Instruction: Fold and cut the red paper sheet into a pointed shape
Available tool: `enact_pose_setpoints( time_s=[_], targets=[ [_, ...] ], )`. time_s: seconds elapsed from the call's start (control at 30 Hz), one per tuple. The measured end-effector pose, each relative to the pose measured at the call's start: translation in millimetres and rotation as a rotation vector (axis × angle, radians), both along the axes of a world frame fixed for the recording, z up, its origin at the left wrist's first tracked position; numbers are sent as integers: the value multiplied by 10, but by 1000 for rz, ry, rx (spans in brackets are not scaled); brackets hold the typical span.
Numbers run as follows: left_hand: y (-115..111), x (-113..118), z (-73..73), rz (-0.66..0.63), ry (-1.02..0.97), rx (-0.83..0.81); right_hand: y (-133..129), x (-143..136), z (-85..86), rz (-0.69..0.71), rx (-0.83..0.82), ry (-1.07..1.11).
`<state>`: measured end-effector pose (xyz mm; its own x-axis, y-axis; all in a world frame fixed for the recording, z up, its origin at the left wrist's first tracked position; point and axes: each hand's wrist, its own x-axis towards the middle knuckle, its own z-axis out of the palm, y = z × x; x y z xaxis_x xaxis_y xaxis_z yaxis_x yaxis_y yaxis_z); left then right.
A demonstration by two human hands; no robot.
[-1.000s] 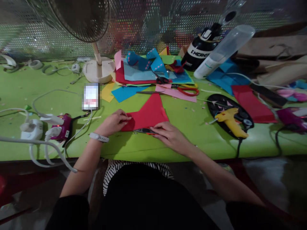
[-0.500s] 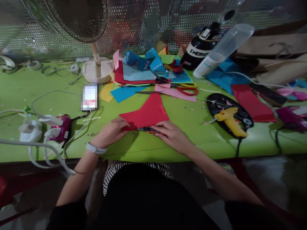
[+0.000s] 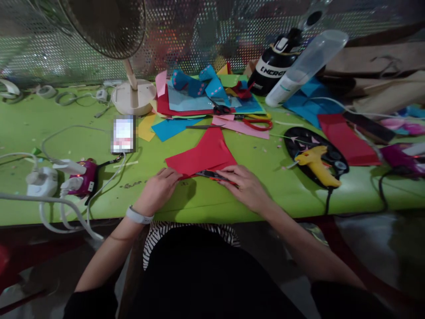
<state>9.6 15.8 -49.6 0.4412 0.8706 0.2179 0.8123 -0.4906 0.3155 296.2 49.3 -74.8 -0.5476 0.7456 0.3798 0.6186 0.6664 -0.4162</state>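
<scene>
A red sheet (image 3: 206, 153) lies on the green table in front of me, folded or cut with a narrow end pointing away. My left hand (image 3: 161, 188) has its fingers pressed together on the sheet's lower left edge. In my right hand (image 3: 244, 186) is a thin dark tool with red parts (image 3: 212, 175), perhaps a cutter; it lies along the sheet's near edge. The right fingers also touch the sheet's lower right corner. The tool's exact shape is partly hidden by the fingers.
Scissors with red handles (image 3: 257, 124) and coloured paper (image 3: 175, 128) lie beyond the sheet. A yellow glue gun (image 3: 318, 166) rests on a black tray (image 3: 292, 137) at right. At left are a phone (image 3: 122, 134), cables and a purple power strip (image 3: 86, 179). A fan (image 3: 133, 97) stands behind.
The dark tool has come further out over the red sheet's near edge, tilted. My left hand has shifted slightly right and nearer to me. The whole view has moved a little.
</scene>
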Motion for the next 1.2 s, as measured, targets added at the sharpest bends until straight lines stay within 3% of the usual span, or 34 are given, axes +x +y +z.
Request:
enact_pose_setpoints(
  time_s=[0.23, 0.63, 1.2],
  targets=[
    [-80, 59, 1, 37, 36, 71, -38, 65, -30, -4, -25, 5],
    [-112, -41, -15, -86, 27, 45, -36, 130, -10, 50, -69, 33],
    [-232, -165, -84, -165, 207, -56, 36, 64, 43, 122, -39, 19]
  ],
)
